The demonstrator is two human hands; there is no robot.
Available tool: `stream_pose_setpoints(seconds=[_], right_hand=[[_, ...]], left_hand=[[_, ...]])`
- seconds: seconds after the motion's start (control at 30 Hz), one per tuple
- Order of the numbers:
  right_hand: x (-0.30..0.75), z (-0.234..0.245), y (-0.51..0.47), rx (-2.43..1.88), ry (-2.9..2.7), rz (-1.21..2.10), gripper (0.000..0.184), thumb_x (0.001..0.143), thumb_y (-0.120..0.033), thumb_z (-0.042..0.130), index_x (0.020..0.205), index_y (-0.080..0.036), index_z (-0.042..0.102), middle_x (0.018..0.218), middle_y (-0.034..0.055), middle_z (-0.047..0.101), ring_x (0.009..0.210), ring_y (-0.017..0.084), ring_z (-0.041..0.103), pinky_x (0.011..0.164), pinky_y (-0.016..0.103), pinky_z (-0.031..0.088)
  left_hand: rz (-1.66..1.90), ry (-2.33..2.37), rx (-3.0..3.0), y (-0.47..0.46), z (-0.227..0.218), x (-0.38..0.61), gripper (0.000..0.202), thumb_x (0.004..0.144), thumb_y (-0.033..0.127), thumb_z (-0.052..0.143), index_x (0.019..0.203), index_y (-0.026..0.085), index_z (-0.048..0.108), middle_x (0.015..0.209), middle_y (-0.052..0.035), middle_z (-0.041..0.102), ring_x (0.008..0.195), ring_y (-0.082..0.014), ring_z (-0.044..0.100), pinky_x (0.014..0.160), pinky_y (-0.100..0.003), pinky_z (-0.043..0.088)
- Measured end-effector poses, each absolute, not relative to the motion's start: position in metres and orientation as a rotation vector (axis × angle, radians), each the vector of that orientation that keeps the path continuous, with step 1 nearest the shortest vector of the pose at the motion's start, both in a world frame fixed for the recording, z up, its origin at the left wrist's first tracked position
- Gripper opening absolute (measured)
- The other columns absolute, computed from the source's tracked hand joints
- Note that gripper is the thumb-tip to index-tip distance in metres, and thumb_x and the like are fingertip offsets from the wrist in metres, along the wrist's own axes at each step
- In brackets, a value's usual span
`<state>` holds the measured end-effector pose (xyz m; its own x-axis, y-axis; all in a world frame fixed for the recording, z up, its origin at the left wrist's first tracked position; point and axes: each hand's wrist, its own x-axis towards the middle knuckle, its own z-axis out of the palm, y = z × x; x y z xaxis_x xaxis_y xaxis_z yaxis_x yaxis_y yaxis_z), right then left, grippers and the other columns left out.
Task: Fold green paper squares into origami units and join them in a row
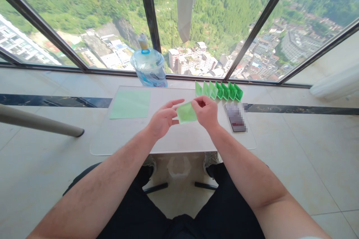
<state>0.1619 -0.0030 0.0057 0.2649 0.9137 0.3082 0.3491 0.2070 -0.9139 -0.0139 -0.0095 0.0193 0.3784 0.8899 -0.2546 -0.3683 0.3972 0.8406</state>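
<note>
A small folded piece of light green paper [186, 113] is held between both hands above the middle of a low white table [126, 138]. My left hand [164, 118] pinches its left edge with thumb and fingers, the index finger stretched over the top. My right hand [206, 112] grips its right edge with curled fingers. A flat sheet of light green paper [130, 104] lies on the table's left part. Several folded green paper pieces [219, 90] stand in a row along the far right edge.
A phone [236, 117] lies on the table right of my right hand. A big water bottle [149, 66] stands on the floor behind the table, against a glass window wall. A grey pole [39, 122] juts in from the left. My legs are under the table.
</note>
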Motion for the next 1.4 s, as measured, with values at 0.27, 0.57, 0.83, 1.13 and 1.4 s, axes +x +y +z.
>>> stream_pose_setpoints(seconds=[0.27, 0.57, 0.83, 1.13, 1.4], right_hand=[[0.170, 0.004, 0.004, -1.430, -1.123, 0.716, 0.015, 0.072, -0.035, 0.070, 0.066, -0.021, 0.066, 0.058, -0.0023, 0.061, 0.055, 0.014, 0.053, 0.055, 0.028, 0.045], [0.159, 0.012, -0.005, -1.227, -1.270, 0.975, 0.017, 0.073, -0.035, 0.070, 0.069, -0.020, 0.065, 0.060, -0.0027, 0.061, 0.056, 0.012, 0.054, 0.053, 0.025, 0.043], [0.158, 0.007, -0.005, -1.174, -1.310, 1.010, 0.025, 0.075, -0.039, 0.072, 0.092, -0.020, 0.070, 0.074, -0.0005, 0.068, 0.064, 0.012, 0.059, 0.059, 0.025, 0.048], [0.155, 0.007, -0.005, -1.210, -1.367, 0.909, 0.012, 0.074, -0.030, 0.068, 0.081, -0.020, 0.069, 0.072, -0.0002, 0.069, 0.066, 0.014, 0.062, 0.061, 0.026, 0.049], [0.151, 0.007, -0.007, -1.209, -1.377, 0.901, 0.010, 0.073, -0.027, 0.069, 0.079, -0.020, 0.071, 0.073, 0.0001, 0.071, 0.069, 0.014, 0.064, 0.059, 0.025, 0.049]], left_hand=[[0.920, 0.826, 1.056, -0.008, 0.017, -0.015, 0.038, 0.071, 0.032, 0.081, 0.106, 0.019, 0.073, 0.094, -0.0065, 0.073, 0.087, -0.0209, 0.068, 0.078, -0.038, 0.060], [1.020, 1.038, 1.234, -0.004, 0.010, -0.012, 0.034, 0.067, 0.044, 0.085, 0.078, 0.017, 0.068, 0.064, 0.0012, 0.062, 0.059, -0.0118, 0.054, 0.056, -0.024, 0.040], [1.110, 1.138, 1.214, -0.003, 0.005, -0.010, 0.029, 0.068, 0.040, 0.083, 0.071, 0.018, 0.065, 0.061, 0.0029, 0.058, 0.058, -0.0112, 0.049, 0.055, -0.023, 0.034], [1.087, 1.079, 1.236, -0.007, 0.002, -0.005, 0.026, 0.074, 0.043, 0.078, 0.078, 0.019, 0.068, 0.065, 0.0018, 0.060, 0.060, -0.0119, 0.050, 0.055, -0.023, 0.036], [1.193, 1.236, 1.247, -0.011, 0.003, -0.001, 0.024, 0.074, 0.042, 0.077, 0.078, 0.019, 0.069, 0.067, 0.0016, 0.063, 0.061, -0.0125, 0.053, 0.057, -0.024, 0.040]])
